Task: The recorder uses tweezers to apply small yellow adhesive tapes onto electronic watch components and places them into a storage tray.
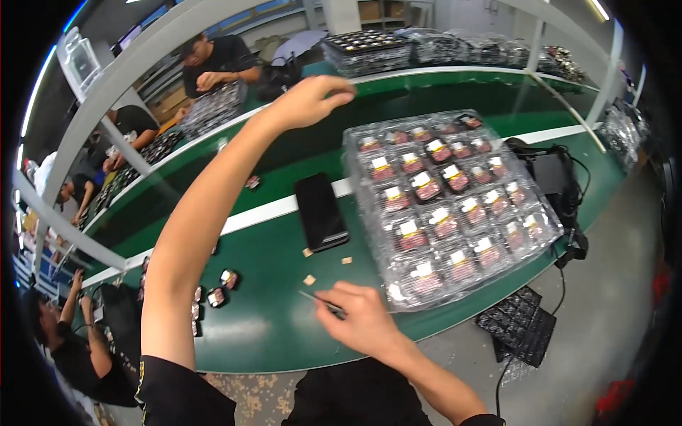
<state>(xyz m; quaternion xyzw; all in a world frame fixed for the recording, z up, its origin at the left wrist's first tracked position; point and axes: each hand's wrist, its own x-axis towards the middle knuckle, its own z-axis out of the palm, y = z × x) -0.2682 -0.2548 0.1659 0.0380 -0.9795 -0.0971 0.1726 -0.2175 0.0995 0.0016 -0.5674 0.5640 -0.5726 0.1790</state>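
Note:
My left hand (310, 104) stretches forward over the green belt, thumb apart from its bent fingers, with nothing visible in it. Low over the green table, my right hand (362, 319) grips a slim dark tool with a thin metal tip (331, 307), pointing left. Small tan square pieces (310, 280) lie just beyond that tip. A black smartphone (321, 213) rests farther back, between my hands. To the right stands a stack of clear plastic trays (398, 292), its top one holding rows of small dark parts with white and pink faces (444, 222).
Several small dark parts (216, 297) sit on the table beside my left forearm. A black bag with cords (550, 177) lies at the right edge. White frame posts (124, 145) rise at the left. Co-workers (220, 64) sit across the belt; more trays (366, 53) are stacked behind it.

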